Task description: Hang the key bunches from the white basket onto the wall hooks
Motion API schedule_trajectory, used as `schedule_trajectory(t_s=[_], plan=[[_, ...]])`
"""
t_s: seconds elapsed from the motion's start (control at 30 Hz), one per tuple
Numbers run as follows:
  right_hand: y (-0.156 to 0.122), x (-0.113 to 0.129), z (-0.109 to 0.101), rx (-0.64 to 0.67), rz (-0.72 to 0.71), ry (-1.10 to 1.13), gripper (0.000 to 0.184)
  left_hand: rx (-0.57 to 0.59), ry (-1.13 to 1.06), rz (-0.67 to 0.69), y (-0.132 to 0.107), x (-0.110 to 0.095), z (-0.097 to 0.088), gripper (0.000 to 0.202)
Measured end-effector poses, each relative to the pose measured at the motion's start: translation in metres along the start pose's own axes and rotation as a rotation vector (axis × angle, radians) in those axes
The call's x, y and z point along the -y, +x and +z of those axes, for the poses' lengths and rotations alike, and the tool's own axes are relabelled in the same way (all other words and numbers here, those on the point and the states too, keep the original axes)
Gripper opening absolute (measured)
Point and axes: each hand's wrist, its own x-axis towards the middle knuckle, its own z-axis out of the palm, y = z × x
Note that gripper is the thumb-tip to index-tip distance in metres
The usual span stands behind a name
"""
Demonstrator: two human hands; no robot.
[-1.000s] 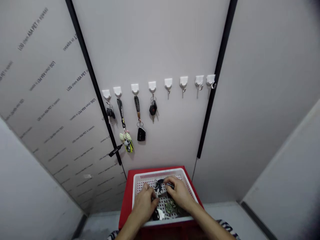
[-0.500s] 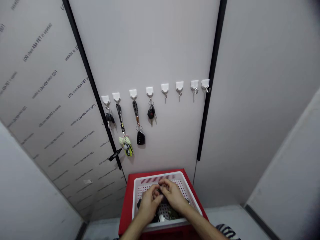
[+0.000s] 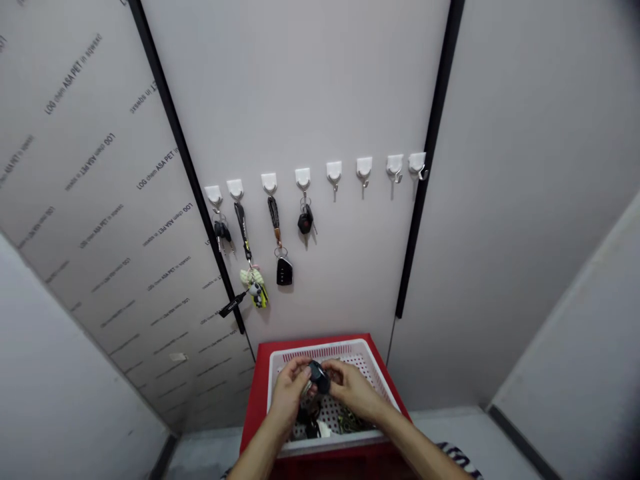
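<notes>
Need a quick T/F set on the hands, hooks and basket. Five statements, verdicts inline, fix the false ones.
1. The left hand and right hand hold a dark fob between them. True.
2. Something hangs from all eight hooks. False: only from the four leftmost.
3. The panda charm hangs below the second hook from the left. True.
4. The basket is red. False: it is white; the stand under it is red.
5. The black fob below the third hook from the left hangs without a strap. False: a strap links it to the hook.
</notes>
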Motion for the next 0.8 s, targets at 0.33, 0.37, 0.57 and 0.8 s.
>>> schedule_trajectory(t_s=[0.33, 0.37, 0.57, 0.8], plan=[[0.001, 0.007, -0.002, -0.011, 0.036, 0.061, 0.025, -0.004, 0.459, 0.187, -0.005, -0.010, 0.004, 0.024], [0.002, 0.007, -0.002, -0.014, 0.027, 0.062, 0.023, 0.041, 0.540, 0.231, -0.007, -0.013, 0.007, 0.027], [0.003, 0.020, -0.011, -0.051, 0.062, 0.024, 0.025, 0.127, 0.801, 0.362, -0.014, -0.031, 0.019, 0.028], [0.002, 0.039, -0.023, 0.037, 0.057, 0.087, 0.027, 0.089, 0.867, 0.455, -0.015, -0.043, 0.022, 0.031]])
